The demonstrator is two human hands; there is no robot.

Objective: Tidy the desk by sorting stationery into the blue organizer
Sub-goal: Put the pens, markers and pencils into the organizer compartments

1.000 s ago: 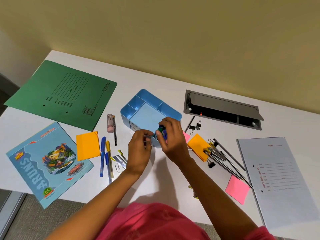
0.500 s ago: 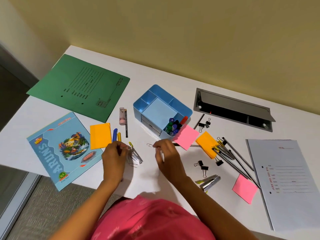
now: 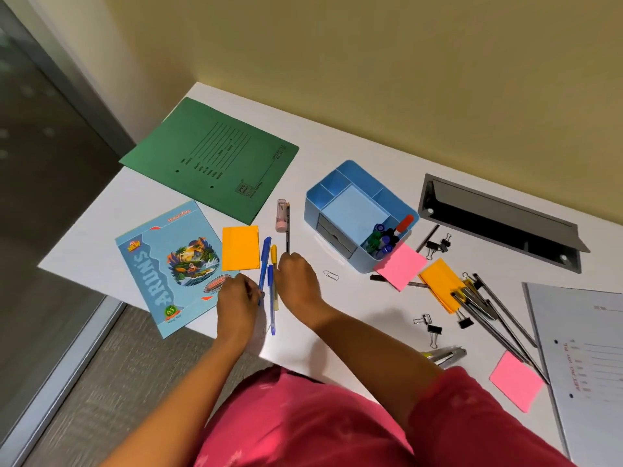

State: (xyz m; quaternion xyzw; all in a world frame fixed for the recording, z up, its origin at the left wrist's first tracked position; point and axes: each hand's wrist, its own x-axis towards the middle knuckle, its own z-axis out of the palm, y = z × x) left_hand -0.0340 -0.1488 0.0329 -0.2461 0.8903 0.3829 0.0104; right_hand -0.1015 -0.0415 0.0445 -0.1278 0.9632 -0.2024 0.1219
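Pens (image 3: 271,308) lie side by side between both hands, long axes running away from the person. Left hand (image 3: 236,298) curls fingertips against the leftmost, grip unclear. Right hand (image 3: 296,281), fingers tucked under and hold unseen, is nearer the blue organizer (image 3: 354,210), beyond to its right.

The blue organizer (image 3: 312,210) is smooth plastic, the white desk (image 3: 354,332) smooth and matt, the green folder (image 3: 215,163) matt card, the exercise book (image 3: 168,264) glossy paper, the binder clips (image 3: 433,328) black painted metal
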